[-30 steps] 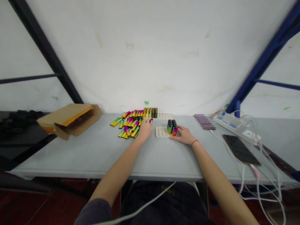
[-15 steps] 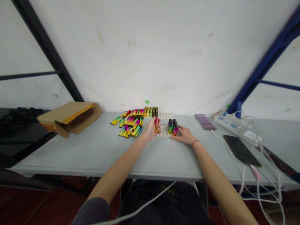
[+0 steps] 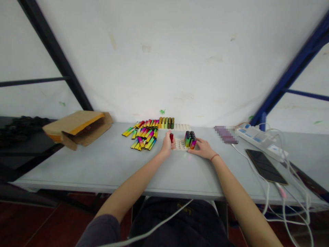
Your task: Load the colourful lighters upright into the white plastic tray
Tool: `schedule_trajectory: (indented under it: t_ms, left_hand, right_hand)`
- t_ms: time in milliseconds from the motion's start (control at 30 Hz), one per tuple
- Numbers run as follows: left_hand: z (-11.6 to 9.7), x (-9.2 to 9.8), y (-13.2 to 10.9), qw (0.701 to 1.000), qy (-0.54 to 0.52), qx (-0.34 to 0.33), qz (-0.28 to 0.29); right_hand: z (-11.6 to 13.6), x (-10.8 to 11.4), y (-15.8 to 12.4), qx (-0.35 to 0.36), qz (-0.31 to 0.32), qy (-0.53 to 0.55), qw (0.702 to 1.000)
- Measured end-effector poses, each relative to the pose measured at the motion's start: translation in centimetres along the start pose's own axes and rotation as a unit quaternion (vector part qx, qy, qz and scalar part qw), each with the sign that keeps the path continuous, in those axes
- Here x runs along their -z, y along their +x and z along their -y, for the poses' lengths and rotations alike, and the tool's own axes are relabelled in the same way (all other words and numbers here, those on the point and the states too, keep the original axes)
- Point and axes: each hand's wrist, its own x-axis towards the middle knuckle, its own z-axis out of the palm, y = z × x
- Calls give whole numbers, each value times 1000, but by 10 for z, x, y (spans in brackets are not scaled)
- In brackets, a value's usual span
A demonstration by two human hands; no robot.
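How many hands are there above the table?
2: the left hand, holding a red piece by the white tray, and the right hand, at the upright multicolored pieces.

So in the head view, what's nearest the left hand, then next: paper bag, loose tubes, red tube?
1. Red tube: in the left hand.
2. Loose tubes: piled just to its left.
3. Paper bag: much farther left.
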Motion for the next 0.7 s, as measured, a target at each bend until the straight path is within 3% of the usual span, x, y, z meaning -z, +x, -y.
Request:
schedule_trajectory:
  t_ms: [333,700]
  left_hand:
    - [3,-1,2,998,-27,-4,-59]
    - [2,0,3,998,-21,-10,-67]
  right_hand:
    - [1,0,0,0,-3,-7,1000]
    - [0,-1,0,-3,-2,-5,1000]
